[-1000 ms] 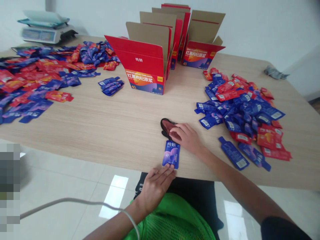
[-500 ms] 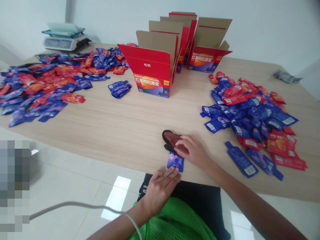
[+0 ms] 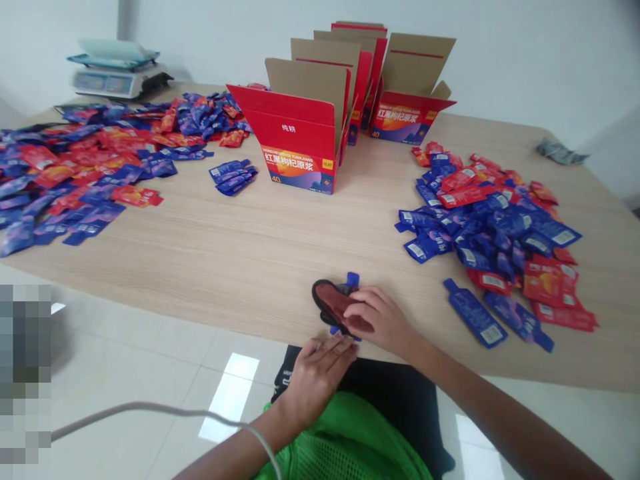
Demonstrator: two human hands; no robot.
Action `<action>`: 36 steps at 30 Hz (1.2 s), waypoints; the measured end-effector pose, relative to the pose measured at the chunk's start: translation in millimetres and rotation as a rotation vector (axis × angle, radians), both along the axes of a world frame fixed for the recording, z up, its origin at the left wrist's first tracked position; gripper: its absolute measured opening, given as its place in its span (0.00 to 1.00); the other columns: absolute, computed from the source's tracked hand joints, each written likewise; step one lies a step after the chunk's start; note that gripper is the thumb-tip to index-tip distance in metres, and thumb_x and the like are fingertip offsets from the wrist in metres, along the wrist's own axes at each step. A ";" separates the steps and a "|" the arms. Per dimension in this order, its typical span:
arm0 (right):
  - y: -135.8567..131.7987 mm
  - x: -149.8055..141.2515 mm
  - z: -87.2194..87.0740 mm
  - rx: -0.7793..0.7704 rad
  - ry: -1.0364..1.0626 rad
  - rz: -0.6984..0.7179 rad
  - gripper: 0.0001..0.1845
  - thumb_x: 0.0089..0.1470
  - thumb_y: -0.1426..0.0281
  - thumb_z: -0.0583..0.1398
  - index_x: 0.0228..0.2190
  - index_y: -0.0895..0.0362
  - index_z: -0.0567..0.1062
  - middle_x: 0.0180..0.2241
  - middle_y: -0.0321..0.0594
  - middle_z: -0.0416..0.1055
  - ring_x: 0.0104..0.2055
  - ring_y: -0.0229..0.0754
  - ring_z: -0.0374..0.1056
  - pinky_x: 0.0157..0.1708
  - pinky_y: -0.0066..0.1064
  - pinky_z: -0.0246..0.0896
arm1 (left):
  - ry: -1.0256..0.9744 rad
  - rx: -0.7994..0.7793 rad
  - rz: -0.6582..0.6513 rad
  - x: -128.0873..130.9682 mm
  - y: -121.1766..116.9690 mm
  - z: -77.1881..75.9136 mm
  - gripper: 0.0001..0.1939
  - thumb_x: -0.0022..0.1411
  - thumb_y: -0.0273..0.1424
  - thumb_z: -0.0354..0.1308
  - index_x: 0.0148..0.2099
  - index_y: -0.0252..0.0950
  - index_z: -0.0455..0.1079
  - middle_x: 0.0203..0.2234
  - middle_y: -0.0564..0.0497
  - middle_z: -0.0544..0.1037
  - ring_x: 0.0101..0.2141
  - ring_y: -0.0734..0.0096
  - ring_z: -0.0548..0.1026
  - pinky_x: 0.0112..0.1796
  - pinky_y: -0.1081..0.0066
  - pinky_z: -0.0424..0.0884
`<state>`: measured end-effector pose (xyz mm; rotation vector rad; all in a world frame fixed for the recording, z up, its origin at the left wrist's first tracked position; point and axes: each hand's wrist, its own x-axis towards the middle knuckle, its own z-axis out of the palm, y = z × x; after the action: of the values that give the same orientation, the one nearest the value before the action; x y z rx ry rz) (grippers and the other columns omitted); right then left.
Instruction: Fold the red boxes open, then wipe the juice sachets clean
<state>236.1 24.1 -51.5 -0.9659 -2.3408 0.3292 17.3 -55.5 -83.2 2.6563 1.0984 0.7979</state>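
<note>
A blue drink pouch (image 3: 353, 279) lies flat near the table's front edge, its spout end pointing away from me. Most of it is covered by a black-rimmed oval object with a reddish-brown face (image 3: 327, 295), whose exact kind I cannot make out. My right hand (image 3: 373, 317) grips this oval object with bent fingers and holds it on the pouch. At the pouch's near end my left hand (image 3: 325, 370) lies with fingers straight and flat, pressing its edge on the table.
Loose red and blue pouches form a pile (image 3: 495, 220) on the right and a wider pile (image 3: 100, 153) on the left. A small blue stack (image 3: 233, 177) lies nearer the middle. Open red cartons (image 3: 299, 150) stand behind, and a scale (image 3: 115, 80) at back left. A cable (image 3: 150, 405) crosses lower left.
My right hand has drawn the oval object towards me, from the pouch's spout end down over its body. The spout end now shows beyond it. My left hand stays on the near edge.
</note>
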 end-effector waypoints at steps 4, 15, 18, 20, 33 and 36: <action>50.4 8.5 -8.8 0.040 -0.027 -0.148 0.09 0.62 0.69 0.65 0.45 0.52 0.75 0.48 0.45 0.75 0.51 0.50 0.71 0.52 0.45 0.71 | 0.033 0.028 -0.026 -1.9 1.5 4.1 0.16 0.79 0.26 0.49 0.61 0.38 0.74 0.60 0.49 0.78 0.61 0.67 0.74 0.54 0.66 0.70; 7.3 0.0 32.3 0.106 0.132 -0.139 0.12 0.61 0.68 0.66 0.46 0.51 0.73 0.48 0.44 0.74 0.51 0.48 0.71 0.51 0.41 0.71 | -0.022 0.007 -0.012 0.5 2.9 5.1 0.14 0.79 0.26 0.50 0.58 0.39 0.76 0.52 0.49 0.83 0.53 0.65 0.80 0.50 0.65 0.71; -16.0 -8.8 15.7 0.023 0.007 0.024 0.08 0.62 0.70 0.65 0.44 0.51 0.74 0.46 0.42 0.75 0.50 0.47 0.70 0.52 0.40 0.71 | -0.052 -0.010 -0.008 0.9 3.7 6.0 0.13 0.78 0.25 0.52 0.55 0.40 0.77 0.43 0.52 0.86 0.44 0.67 0.83 0.46 0.64 0.70; -10.3 -9.0 3.0 0.004 -0.009 0.003 0.07 0.62 0.70 0.65 0.43 0.51 0.75 0.45 0.43 0.75 0.50 0.48 0.70 0.51 0.42 0.71 | -0.032 -0.012 -0.025 0.5 4.4 7.1 0.14 0.79 0.25 0.51 0.56 0.39 0.76 0.49 0.50 0.85 0.49 0.65 0.82 0.47 0.64 0.70; 68.2 35.8 14.9 0.221 0.232 -0.596 0.12 0.64 0.61 0.64 0.45 0.54 0.75 0.46 0.46 0.74 0.51 0.51 0.69 0.54 0.46 0.65 | 0.001 0.030 -0.019 -1.7 9.4 18.6 0.14 0.77 0.34 0.57 0.60 0.38 0.74 0.56 0.49 0.81 0.57 0.64 0.78 0.55 0.63 0.68; 31.9 43.9 15.6 0.133 0.437 -0.760 0.15 0.62 0.57 0.65 0.43 0.54 0.75 0.43 0.44 0.74 0.47 0.50 0.71 0.51 0.44 0.66 | 0.009 0.068 -0.012 -2.5 12.4 27.2 0.14 0.77 0.35 0.57 0.60 0.39 0.74 0.57 0.51 0.80 0.58 0.67 0.76 0.58 0.64 0.66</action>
<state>280.0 56.1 -35.9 -1.4527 -1.4559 0.0598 14.8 -43.1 -56.0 2.7226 1.0745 0.8364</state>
